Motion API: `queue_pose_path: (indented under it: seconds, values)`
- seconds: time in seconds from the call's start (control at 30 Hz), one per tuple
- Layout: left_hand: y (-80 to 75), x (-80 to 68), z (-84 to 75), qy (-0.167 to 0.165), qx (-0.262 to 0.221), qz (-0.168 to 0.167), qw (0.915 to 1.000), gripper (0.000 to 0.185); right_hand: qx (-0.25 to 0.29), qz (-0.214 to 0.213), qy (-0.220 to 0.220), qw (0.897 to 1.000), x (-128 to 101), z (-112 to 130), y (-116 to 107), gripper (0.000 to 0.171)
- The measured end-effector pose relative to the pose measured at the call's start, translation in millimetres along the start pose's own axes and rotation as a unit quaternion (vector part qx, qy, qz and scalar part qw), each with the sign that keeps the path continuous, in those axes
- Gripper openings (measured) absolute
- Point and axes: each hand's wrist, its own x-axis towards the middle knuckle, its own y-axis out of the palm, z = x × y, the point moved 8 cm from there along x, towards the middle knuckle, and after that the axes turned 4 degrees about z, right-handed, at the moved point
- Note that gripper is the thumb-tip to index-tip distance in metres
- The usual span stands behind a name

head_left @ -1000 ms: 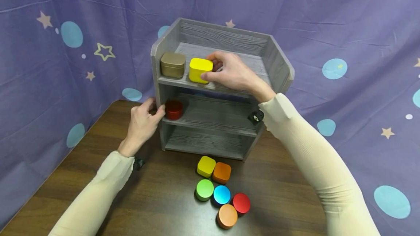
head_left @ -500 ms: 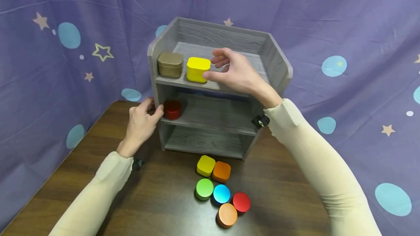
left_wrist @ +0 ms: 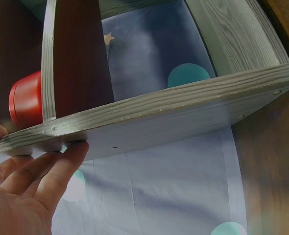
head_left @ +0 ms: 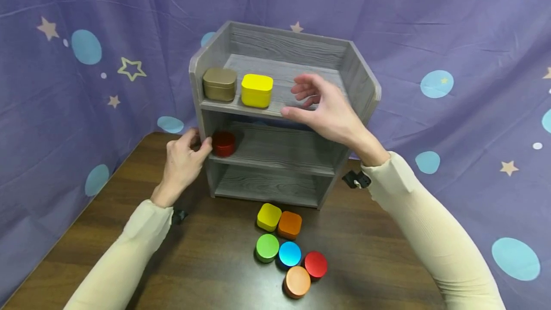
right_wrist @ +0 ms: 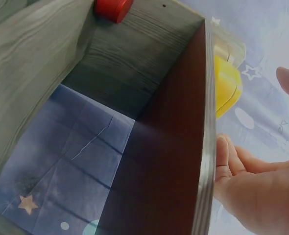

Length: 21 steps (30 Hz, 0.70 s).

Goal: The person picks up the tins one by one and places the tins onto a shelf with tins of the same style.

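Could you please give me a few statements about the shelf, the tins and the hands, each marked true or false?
1. The right hand grips the yellow tin. False: it is open and apart from the tin.
2. The left hand touches the shelf's left side. True.
3. A red tin sits on the middle shelf. True.
4. The gold tin lies on the table. False: it is on the top shelf, beside the yellow tin.
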Motion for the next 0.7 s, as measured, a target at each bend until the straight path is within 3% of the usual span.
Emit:
queue_pose_path:
  seconds: [0.17, 0.7]
  values:
    - [0.7, 1.2, 0.4, -0.005, 0.004, 0.006, 1.0, 0.013, 0.003, -0.009, -0.004, 1.0, -19.3, -2.5, -0.7, 0.072]
    - [0.0, 2.5, 1.4, -0.011, 0.005, 0.004, 0.9999, 0.014, 0.022, 0.027, -0.029, 0.999, -79.3, -12.5, 20.8, 0.067]
